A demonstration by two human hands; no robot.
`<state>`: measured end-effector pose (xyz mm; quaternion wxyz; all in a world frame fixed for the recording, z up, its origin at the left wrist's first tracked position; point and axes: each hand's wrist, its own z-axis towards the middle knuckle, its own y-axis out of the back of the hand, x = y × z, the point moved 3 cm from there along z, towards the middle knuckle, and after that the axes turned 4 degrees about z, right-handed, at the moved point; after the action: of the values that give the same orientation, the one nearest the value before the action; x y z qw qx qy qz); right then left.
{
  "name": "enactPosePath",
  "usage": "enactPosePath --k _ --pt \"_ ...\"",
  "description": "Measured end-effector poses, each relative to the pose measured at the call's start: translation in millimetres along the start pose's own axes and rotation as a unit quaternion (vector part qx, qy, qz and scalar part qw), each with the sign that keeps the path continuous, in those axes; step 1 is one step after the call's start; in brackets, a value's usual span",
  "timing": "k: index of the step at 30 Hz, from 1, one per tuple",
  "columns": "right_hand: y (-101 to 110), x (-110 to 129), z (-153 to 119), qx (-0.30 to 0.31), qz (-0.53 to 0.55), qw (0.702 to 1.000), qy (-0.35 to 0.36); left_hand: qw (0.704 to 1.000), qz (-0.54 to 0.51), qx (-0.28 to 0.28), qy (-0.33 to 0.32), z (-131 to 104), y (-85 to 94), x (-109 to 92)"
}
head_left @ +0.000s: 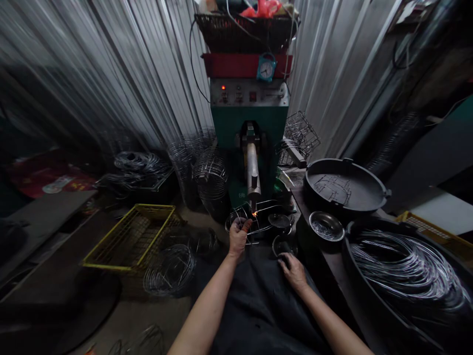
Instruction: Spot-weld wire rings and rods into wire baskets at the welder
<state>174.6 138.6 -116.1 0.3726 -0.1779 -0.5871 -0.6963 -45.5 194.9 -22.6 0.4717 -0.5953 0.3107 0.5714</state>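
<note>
While corrugated walls [121, 54] back the dim room behind a yellow crate [155, 236], the left hand [238, 236] pinches a wire frame [263, 230] beneath the sparking machine tip [253, 203]; the frame should prove light, stiff and springy, best held by outer wires clear of heat. Whether the right hand [293, 270], half-curled at a dark container [284, 244], grips it, I cannot tell. Rightward, a worktop [334, 255] bears a pan [364, 192].

The machine arm [253, 162] looks smooth metal, the coiled wire [406, 266] glossy metal.

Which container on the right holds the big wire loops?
The dark basin at lower right; the small steel bowl holds tiny bits, the upper pan thin wire pieces.
</note>
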Motion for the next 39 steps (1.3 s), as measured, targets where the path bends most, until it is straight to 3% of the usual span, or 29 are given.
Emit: enactPosePath --k 3,10,14,18,22,25,28,33,36,39 --pt "2 0 -3 0.003 0.006 1.0 0.001 1.0 -0.01 -0.011 0.027 0 1.0 3" --pt "6 1 3 -0.005 0.054 0.998 -0.026 0.997 0.01 0.022 0.069 0 2.0 7" --pt "17 -6 2 -0.039 0.134 0.988 -0.064 0.995 -0.016 0.038 0.092 -26 11.3 11" --pt "36 -12 -12 -0.04 0.149 0.982 -0.106 0.975 -0.137 0.029 0.174 -65 34.2 7" --pt "51 22 -26 0.065 0.082 0.994 0.014 0.914 -0.276 0.035 0.297 -92 49.6 -13" --pt "58 65 -34 0.159 0.026 0.979 0.129 0.862 -0.362 0.047 0.351 -104 54.7 -25" --pt "65 97 -42 0.208 0.009 0.956 0.206 0.831 -0.408 0.048 0.376 -114 61.0 -30" --pt "63 125 -65 0.231 0.056 0.93 0.281 0.816 -0.419 0.067 0.393 -128 67.6 -30" --pt "56 137 -72 0.206 0.102 0.933 0.276 0.817 -0.395 0.061 0.414 -134 68.7 -21" --pt "49 147 -66 0.209 0.141 0.935 0.249 0.831 -0.337 0.09 0.434 -144 68.9 -9"
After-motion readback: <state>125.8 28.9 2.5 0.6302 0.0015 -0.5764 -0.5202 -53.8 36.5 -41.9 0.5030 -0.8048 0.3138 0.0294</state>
